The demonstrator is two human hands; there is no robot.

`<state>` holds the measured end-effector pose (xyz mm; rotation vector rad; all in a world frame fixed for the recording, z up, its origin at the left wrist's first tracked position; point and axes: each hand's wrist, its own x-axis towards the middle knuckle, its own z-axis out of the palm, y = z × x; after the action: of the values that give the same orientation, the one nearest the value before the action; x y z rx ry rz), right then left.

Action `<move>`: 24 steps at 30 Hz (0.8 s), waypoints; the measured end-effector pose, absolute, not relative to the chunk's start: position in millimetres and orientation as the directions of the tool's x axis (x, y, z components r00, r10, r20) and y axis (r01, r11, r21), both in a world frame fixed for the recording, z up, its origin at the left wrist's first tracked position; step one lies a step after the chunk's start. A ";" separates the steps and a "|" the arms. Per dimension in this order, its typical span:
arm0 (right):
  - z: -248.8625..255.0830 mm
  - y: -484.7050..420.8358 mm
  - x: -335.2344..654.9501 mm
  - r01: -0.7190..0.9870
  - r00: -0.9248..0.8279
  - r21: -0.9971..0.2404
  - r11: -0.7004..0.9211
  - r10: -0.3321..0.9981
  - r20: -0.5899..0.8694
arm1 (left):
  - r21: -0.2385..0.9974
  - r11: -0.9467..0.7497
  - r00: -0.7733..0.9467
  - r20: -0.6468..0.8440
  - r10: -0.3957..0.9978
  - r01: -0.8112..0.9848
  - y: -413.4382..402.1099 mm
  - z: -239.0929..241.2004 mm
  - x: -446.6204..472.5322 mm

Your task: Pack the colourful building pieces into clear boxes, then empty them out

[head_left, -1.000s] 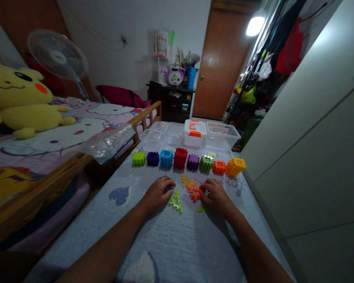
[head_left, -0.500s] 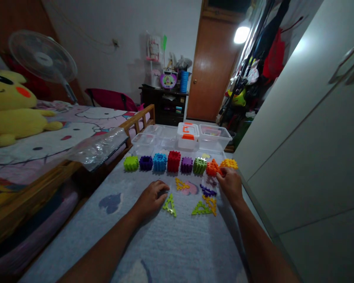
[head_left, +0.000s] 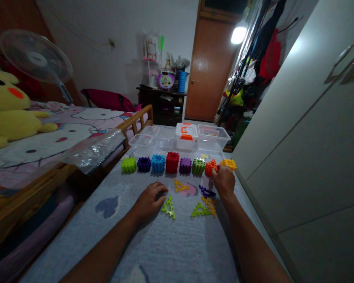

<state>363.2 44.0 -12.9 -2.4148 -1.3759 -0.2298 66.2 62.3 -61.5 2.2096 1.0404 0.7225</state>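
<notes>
A row of interlocking plastic blocks runs across the cloth: lime [head_left: 129, 165], dark blue [head_left: 144, 164], light blue [head_left: 158, 163], a taller red one [head_left: 172, 162], purple [head_left: 185, 166], green [head_left: 198, 166], orange [head_left: 211, 167] and yellow [head_left: 229, 163]. At the orange block's right side, my right hand [head_left: 224, 181] has its fingers closed on it, partly hiding it. My left hand [head_left: 150, 200] rests on the cloth, fingers loosely bent and apart, holding nothing, beside a lime triangle piece [head_left: 169, 207]. Other flat pieces are yellow [head_left: 180, 185], dark blue [head_left: 206, 192], green [head_left: 200, 210] and orange-yellow [head_left: 209, 205].
Behind the row stand a lidded clear box with orange latches [head_left: 186, 136], an open clear bin [head_left: 212, 137] and clear trays [head_left: 144, 144]. A wooden bed rail [head_left: 135, 122] borders the left side, a white cabinet [head_left: 301, 137] the right.
My right hand has shifted slightly left against the orange block, and the orange piece that stuck out there now sits closer to it. My left hand stays put. The view has turned slightly.
</notes>
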 end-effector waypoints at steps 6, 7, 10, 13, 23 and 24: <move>-10.8 42.1 361.5 0.852 0.522 -0.219 -0.476 0.806 0.279 | 0.697 -0.522 0.553 0.213 0.805 0.492 62.3 -60.1 66.4; -9.0 39.5 362.2 0.858 0.511 -0.226 -0.461 0.810 0.289 | 0.695 -0.523 0.555 0.211 0.804 0.493 62.4 -60.0 66.3; -1.3 27.4 366.3 0.891 0.437 -0.276 -0.359 0.842 0.315 | 0.691 -0.524 0.560 0.206 0.802 0.498 62.8 -60.7 66.0; 2.5 11.2 371.3 0.922 0.258 -0.353 -0.159 0.931 0.256 | 0.691 -0.522 0.561 0.200 0.803 0.501 63.0 -61.2 66.1; -42.8 -5.0 375.4 0.930 -0.072 -0.357 0.083 0.996 0.045 | 0.689 -0.521 0.546 0.214 0.810 0.503 60.7 -59.9 67.3; -45.2 -3.8 375.6 0.922 -0.073 -0.378 0.084 0.996 0.042 | 0.689 -0.522 0.546 0.215 0.810 0.503 60.7 -60.0 67.3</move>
<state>375.6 -3.8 -45.2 -1.9145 -2.0773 0.3662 67.3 60.7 -60.0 2.2183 1.0545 0.7109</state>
